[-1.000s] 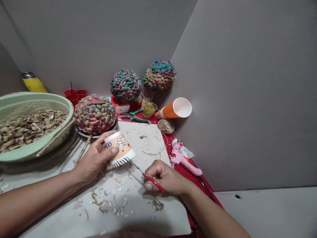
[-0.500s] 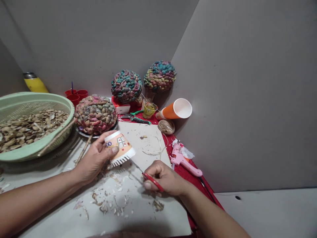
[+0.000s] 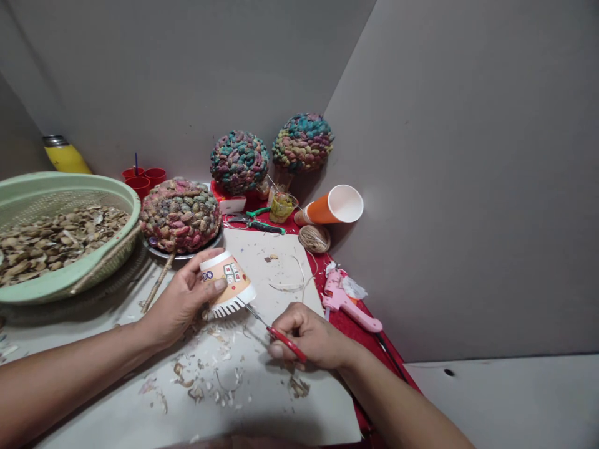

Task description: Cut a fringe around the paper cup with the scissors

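Note:
My left hand [image 3: 189, 296] is closed around a printed paper cup [image 3: 236, 279], orange and white, held above the board with its wide end low. A row of narrow slits runs along its lower white rim. In my right hand [image 3: 309, 333] are red-handled scissors [image 3: 286, 342], thumb and fingers closed on the handles. Their blades reach the cup's lower rim, just right of the slits. Behind my left hand, a ball covered in pinkish and grey-brown shells [image 3: 182, 215] rests on a metal dish, a stick poking out toward me.
Shell scraps litter the white board [image 3: 322, 399]. A green basket [image 3: 28, 293] of shells stands left. At the back are two multicoloured balls [image 3: 239, 162], green-handled pliers [image 3: 264, 227] and stacked orange cups [image 3: 322, 209]. Right are a twine roll [image 3: 314, 239] and pink glue gun [image 3: 349, 305].
The cup has shifted slightly right and down in my left hand. The scissors have moved a little left along its rim.

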`<state>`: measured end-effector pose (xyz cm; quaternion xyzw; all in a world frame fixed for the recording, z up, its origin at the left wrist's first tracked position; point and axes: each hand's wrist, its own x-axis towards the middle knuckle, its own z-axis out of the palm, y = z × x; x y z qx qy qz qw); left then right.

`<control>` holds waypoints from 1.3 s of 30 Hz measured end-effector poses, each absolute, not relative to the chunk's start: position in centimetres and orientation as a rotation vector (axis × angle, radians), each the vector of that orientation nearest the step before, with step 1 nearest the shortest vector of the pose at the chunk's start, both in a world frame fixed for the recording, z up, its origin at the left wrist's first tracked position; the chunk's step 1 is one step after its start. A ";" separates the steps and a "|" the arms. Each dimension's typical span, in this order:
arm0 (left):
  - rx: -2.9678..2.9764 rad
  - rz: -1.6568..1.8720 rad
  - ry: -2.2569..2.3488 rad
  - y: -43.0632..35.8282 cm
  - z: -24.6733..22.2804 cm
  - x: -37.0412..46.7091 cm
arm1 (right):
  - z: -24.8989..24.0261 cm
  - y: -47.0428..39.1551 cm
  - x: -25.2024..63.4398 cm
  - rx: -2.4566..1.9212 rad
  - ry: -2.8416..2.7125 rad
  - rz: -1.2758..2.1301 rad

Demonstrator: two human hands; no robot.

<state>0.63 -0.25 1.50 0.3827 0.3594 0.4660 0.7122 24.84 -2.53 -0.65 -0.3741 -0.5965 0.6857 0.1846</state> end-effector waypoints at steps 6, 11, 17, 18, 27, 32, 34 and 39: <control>0.856 1.025 0.839 -0.3 1.1 0.7 | -0.9 -2.5 24.8 -1.112 -1.742 1.896; 0.834 1.030 0.828 -0.4 1.0 0.8 | -0.7 -2.5 24.7 -1.113 -1.759 1.882; 0.811 1.064 0.814 -0.2 1.5 0.8 | -0.6 -2.4 24.6 -1.025 -1.762 1.970; 0.808 1.071 0.808 -0.2 1.6 0.8 | -0.6 -2.4 24.7 -1.017 -1.758 1.970; 0.797 1.097 0.803 -0.1 1.8 0.8 | -0.6 -2.3 25.0 -1.013 -1.732 1.969; 0.827 1.077 0.805 -0.2 1.6 0.7 | -0.5 -2.3 24.8 -1.033 -1.696 1.978; 0.840 1.072 0.809 -0.2 1.5 0.7 | -0.5 -2.3 24.7 -1.031 -1.694 1.981; 0.841 1.079 0.809 -0.2 1.5 0.7 | -0.6 -2.3 24.9 -1.016 -1.692 1.976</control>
